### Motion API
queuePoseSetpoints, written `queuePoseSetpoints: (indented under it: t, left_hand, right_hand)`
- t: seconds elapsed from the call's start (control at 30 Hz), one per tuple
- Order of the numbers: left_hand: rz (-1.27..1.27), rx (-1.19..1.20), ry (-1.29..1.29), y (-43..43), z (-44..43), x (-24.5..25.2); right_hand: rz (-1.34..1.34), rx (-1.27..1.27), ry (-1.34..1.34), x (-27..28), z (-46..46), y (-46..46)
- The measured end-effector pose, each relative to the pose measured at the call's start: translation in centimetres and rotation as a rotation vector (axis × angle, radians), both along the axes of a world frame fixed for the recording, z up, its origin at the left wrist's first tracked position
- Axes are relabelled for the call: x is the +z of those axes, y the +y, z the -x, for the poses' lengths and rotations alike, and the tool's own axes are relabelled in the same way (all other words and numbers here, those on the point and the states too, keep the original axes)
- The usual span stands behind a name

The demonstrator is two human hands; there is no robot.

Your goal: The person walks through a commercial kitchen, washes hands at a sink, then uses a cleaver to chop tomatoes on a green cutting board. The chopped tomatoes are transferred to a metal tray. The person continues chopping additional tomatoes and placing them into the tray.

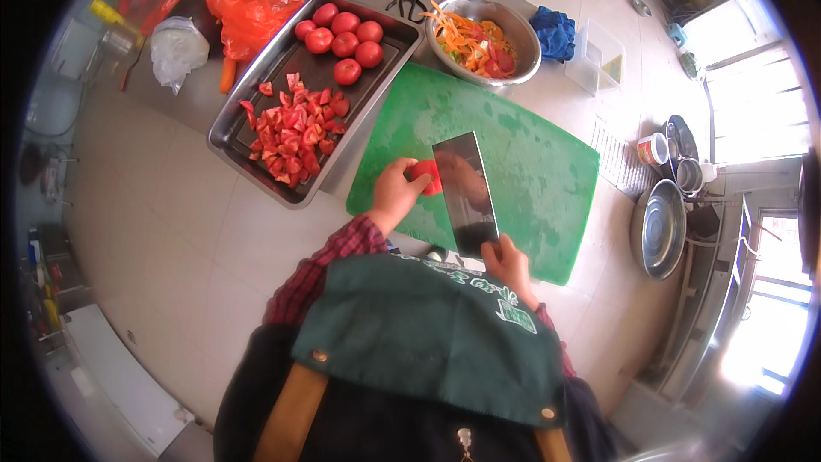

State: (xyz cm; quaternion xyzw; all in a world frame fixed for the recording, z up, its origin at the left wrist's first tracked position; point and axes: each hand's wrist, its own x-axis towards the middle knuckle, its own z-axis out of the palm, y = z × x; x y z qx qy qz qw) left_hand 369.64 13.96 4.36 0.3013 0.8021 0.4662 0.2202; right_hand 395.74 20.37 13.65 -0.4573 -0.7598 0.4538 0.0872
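My left hand grips a red tomato on the green cutting board. My right hand holds the handle of a wide cleaver, whose blade stands just right of the tomato and hides part of it. Left of the board, a metal tray bears whole tomatoes at its far end and a heap of tomato chunks nearer me. Beyond the board's far edge, a steel bowl contains orange peelings and tomato scraps.
Kitchen shears lie between tray and bowl. A blue cloth and a clear plastic container are right of the bowl. Red plastic bags, a carrot and a tied white bag lie beyond the tray.
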Motion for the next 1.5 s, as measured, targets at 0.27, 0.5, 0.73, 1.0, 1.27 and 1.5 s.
queuePoseSetpoints:
  t: [0.27, 0.5, 0.73, 1.0, 1.27, 1.5]
  left_hand:
    - [0.054, -0.030, -0.010, 0.4, 0.4, 1.0]
    - [-0.003, -0.049, 0.122, 0.4, -0.3, 1.1]
    - [-0.027, -0.022, 0.123, 0.4, -0.4, 1.1]
    - [-0.033, -0.007, 0.123, 0.5, -0.6, 0.5]
    - [-0.132, 0.050, -0.048, -1.5, -1.4, -0.3]
    - [-0.069, -0.171, 0.081, -3.4, -1.9, 1.7]
  right_hand:
    - [-0.059, 0.041, -0.057, 0.1, 0.9, 0.0]
    - [-0.129, 0.064, -0.042, -0.6, 4.0, 0.7]
    - [-0.128, 0.109, -0.169, -0.2, 4.6, 0.6]
    - [-0.191, 0.210, -0.317, -0.7, 7.3, 0.2]
    - [-0.240, 0.308, -0.239, -3.6, 8.2, 1.5]
    - [-0.376, 0.219, -0.095, -2.0, 2.8, 0.5]
